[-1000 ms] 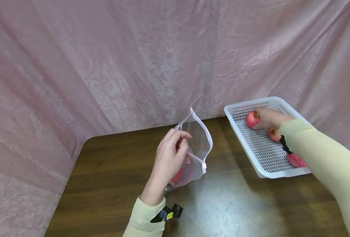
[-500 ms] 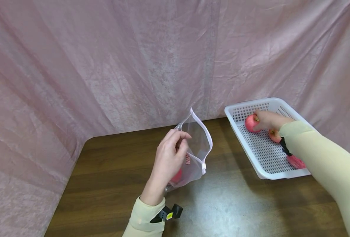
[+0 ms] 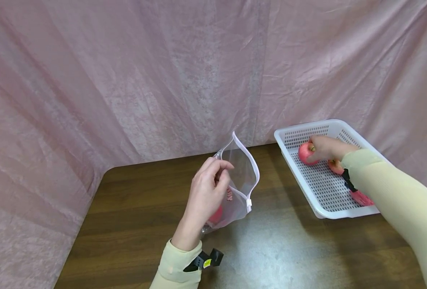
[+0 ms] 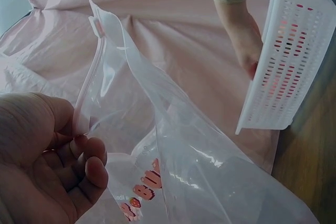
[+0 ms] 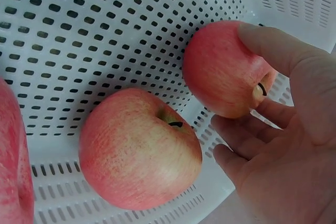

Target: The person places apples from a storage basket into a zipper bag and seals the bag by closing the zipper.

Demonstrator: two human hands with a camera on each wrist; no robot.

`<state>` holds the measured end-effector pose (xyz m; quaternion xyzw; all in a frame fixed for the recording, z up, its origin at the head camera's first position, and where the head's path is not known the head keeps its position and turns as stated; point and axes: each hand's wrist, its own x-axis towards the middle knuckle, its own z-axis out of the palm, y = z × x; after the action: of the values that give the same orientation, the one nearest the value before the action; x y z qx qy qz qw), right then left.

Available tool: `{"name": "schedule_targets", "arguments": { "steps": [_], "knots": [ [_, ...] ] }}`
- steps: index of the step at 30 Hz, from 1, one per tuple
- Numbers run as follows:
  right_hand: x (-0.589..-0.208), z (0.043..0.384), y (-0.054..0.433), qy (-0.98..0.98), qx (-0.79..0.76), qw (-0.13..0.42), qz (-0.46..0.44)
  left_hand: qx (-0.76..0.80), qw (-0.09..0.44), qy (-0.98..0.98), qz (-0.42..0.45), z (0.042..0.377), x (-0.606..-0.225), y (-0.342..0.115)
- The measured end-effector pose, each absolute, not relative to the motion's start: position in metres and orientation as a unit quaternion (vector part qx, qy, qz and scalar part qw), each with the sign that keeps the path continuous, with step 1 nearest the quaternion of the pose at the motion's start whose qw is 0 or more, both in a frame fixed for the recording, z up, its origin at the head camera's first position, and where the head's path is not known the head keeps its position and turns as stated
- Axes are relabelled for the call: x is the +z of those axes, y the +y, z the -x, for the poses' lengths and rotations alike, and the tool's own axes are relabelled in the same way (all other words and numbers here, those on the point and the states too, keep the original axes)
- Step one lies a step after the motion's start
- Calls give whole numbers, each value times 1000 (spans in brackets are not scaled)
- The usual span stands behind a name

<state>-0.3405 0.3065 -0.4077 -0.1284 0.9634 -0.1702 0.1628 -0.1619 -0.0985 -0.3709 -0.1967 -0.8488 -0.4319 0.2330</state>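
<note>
My left hand [image 3: 207, 188] pinches the rim of a clear zipper bag [image 4: 210, 166] between thumb and curled fingers. The bag's mouth gapes, and something red shows through its side in the head view. Red lettering is printed on the bag. Over in the white basket, my right hand [image 5: 294, 114] holds a red apple [image 5: 226, 72], thumb on one side and fingers on the other. A second apple [image 5: 139, 150] lies beside it on the basket floor. Part of another red fruit [image 5: 10, 156] shows at the left edge of the right wrist view.
The white perforated basket [image 3: 300, 180] stands at the right of the brown wooden table [image 3: 141, 208], near its back edge. A pink curtain [image 3: 184, 80] hangs behind the table and along the left.
My right hand and the apple in it have shifted slightly toward me, still inside the basket. The left hand and the bag keep their place.
</note>
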Motion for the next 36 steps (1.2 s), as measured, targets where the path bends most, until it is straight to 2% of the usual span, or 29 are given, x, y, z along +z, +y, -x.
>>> {"name": "schedule_targets", "arguments": {
  "steps": [14, 25, 36],
  "knots": [
    [-408, 336, 307, 968, -156, 87, 176, -431, 234, -848, 201, 164, -372, -101],
    [-384, 325, 302, 965, -206, 26, 161, -434, 234, -846, 203, 166, -370, -103],
    [-366, 307, 296, 946, -279, 9, 167, -435, 227, -848, 200, 168, -371, -102]
  ]
}}
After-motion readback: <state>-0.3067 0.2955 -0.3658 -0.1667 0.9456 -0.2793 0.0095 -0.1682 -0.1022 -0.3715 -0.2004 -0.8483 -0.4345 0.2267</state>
